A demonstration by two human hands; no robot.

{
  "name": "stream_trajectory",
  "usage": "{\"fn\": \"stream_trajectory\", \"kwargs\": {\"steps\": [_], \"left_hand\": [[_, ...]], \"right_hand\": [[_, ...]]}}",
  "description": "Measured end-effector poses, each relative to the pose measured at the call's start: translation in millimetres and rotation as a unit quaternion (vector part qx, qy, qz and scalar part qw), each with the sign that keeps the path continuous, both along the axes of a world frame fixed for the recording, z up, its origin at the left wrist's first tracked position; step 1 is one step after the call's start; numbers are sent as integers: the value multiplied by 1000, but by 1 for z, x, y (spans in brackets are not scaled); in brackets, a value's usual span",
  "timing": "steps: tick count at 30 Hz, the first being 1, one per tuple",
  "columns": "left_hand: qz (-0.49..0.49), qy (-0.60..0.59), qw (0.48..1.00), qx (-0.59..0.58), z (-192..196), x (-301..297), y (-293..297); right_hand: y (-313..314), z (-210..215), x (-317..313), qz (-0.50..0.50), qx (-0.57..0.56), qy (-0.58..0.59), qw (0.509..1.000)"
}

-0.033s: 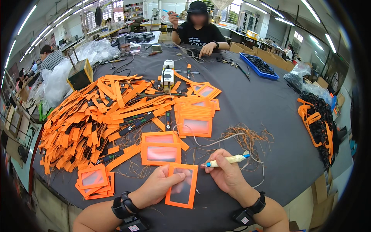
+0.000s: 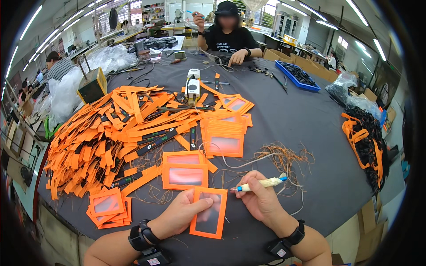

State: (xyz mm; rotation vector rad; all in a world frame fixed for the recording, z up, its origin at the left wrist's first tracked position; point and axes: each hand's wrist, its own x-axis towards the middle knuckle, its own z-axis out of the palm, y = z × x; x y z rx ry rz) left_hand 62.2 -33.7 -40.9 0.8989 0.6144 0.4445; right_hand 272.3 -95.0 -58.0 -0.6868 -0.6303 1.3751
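My left hand [image 2: 182, 210] pinches an orange-bordered clear window pouch [image 2: 215, 226] by its left side, thumb on top of the clear pane. In my right hand [image 2: 262, 201] is a pen-shaped corded tool [image 2: 266, 182] with a taped whitish grip and blue ends. Its thin tip points left, close beside the pouch's upper right corner; I cannot tell whether it touches. Just beyond the held pouch lie similar pouches [image 2: 185, 187], overlapping, and a taller stack of pouches [image 2: 225, 151] stands behind. More finished-looking pouches [image 2: 106, 204] lie at the near left.
A big heap of orange and black straps [image 2: 102, 142] covers the table's left. The tool's pale cord [image 2: 235, 167] runs from a white power unit [image 2: 192, 86] past tangled orange thread [image 2: 286, 156]. Across sits a co-worker [image 2: 228, 37] near a blue tray [image 2: 297, 76]. Orange-black straps [image 2: 361, 139] hang at right.
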Motion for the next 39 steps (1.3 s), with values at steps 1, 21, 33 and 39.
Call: {"fn": "stream_trajectory", "kwargs": {"steps": [1, 21, 33, 39], "left_hand": [[1, 0, 1000, 1, -1, 0, 0], [-6, -2, 1000, 16, -2, 0, 0], [59, -41, 997, -6, -6, -2, 3], [181, -91, 978, -45, -8, -4, 15]], "right_hand": [[0, 0, 0, 0, 2, -1, 1000], [-1, 0, -1, -5, 10, -28, 1000], [-1, -4, 3, -8, 24, -6, 1000], [-4, -1, -3, 8, -14, -70, 997]]}}
